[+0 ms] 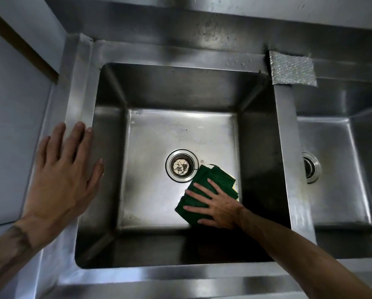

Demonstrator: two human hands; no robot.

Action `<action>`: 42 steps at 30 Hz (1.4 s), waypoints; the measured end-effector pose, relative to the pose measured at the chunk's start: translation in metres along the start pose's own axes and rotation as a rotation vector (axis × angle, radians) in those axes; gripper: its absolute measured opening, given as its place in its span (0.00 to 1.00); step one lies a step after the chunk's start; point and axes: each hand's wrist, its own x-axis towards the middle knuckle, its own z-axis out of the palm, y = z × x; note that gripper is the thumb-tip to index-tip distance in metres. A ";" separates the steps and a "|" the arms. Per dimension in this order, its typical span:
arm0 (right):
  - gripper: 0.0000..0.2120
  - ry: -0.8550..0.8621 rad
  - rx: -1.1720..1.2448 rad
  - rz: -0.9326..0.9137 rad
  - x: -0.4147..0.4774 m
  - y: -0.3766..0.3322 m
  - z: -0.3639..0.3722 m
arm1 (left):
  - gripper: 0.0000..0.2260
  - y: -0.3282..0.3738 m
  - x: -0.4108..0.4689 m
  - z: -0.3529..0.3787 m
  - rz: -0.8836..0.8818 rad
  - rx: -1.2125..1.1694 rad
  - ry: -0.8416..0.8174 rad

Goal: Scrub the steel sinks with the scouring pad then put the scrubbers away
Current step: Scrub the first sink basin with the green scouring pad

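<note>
Sink with one scouring pad on its floor, at the right edge of the drain.
Right hand presses the pad, fingers spread straight, not curled round it; bare floor lies left of the drain, the wall close on the right. Left hand rests flat on the rim, well left of the drain. Two sinks, two drains; one silver scrubber lies behind and right of the drain.
</note>
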 end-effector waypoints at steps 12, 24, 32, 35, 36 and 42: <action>0.32 -0.018 0.090 0.401 -0.012 -0.007 -0.004 | 0.31 -0.002 -0.001 -0.001 0.019 -0.002 0.001; 0.34 -0.061 0.156 0.568 -0.017 -0.035 0.000 | 0.30 0.000 0.002 -0.002 -0.009 -0.020 0.005; 0.32 -0.007 0.170 0.650 0.004 -0.019 0.002 | 0.32 -0.002 0.000 0.000 -0.002 -0.004 -0.036; 0.31 0.042 0.197 0.721 0.018 -0.008 0.000 | 0.32 0.000 0.001 -0.002 -0.009 -0.004 -0.051; 0.31 0.059 0.199 0.737 0.023 -0.004 -0.001 | 0.33 0.001 0.002 -0.003 -0.013 -0.009 -0.056; 0.31 0.144 0.219 0.820 0.050 0.027 -0.009 | 0.32 0.002 0.002 -0.003 -0.027 -0.003 -0.044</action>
